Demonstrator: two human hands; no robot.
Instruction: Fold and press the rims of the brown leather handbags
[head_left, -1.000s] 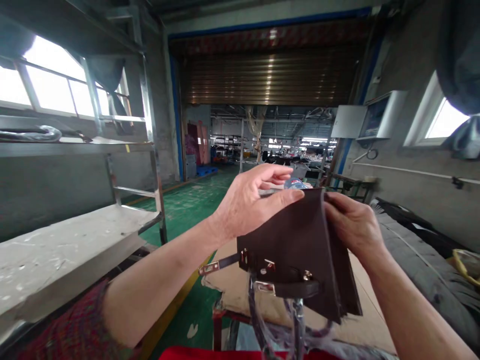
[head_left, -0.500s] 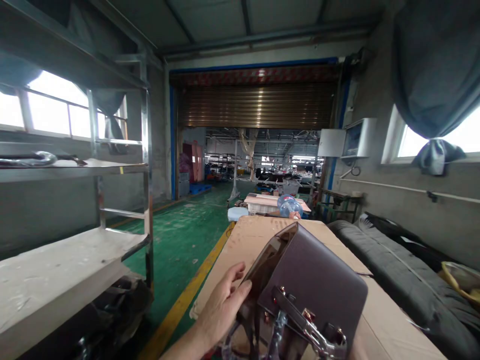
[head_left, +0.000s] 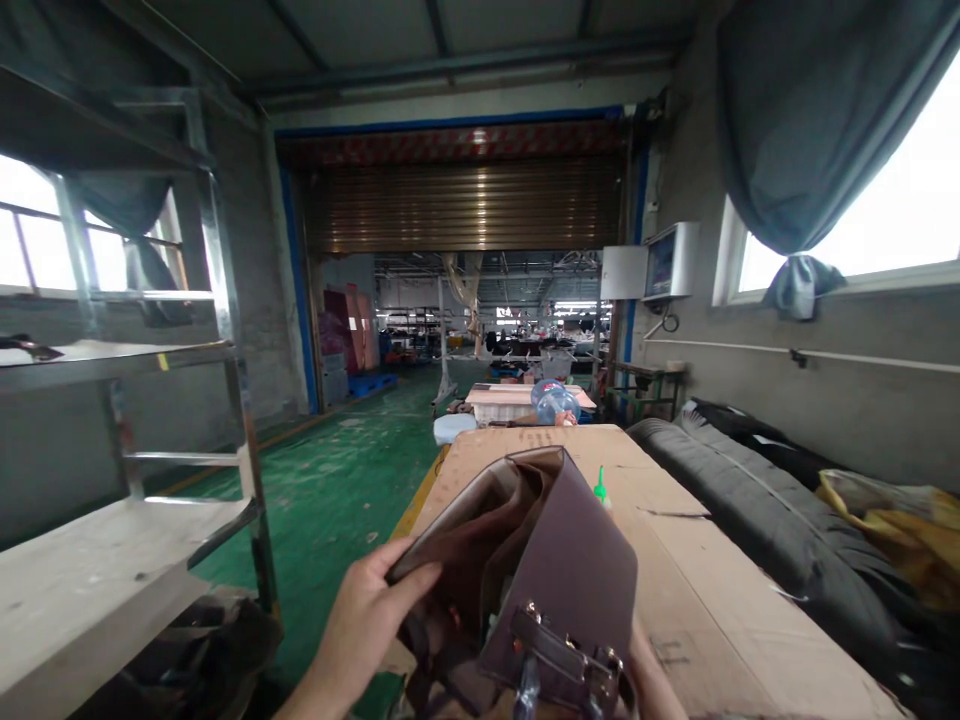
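A dark purple-brown handbag (head_left: pixel 577 550) is held tilted above the cardboard-covered table, its mouth spread wide and the brown lining showing. My left hand (head_left: pixel 379 595) pinches the bag's left rim, thumb inside the opening and fingers on the outer side. Low on the bag's right side is my right hand (head_left: pixel 649 670), mostly hidden behind the panel; it holds the bag there. Metal fittings and a strap (head_left: pixel 547 640) hang at the bag's front, partly wrapped in clear plastic. Behind the bag stands a small bottle with a green nozzle (head_left: pixel 600 488).
Flattened cardboard (head_left: pixel 720 590) covers the long table. A metal rack (head_left: pixel 247 500) stands at left, beside the green floor (head_left: pixel 337 480). Grey rolls (head_left: pixel 757 510) lie along the right wall. Beyond the table are a blue stool (head_left: pixel 454 430) and a clear water jug (head_left: pixel 556 402).
My left hand has taken hold of the bag's left rim and the mouth is spread wider. The view has turned right, and the green-nozzled bottle has come into sight.
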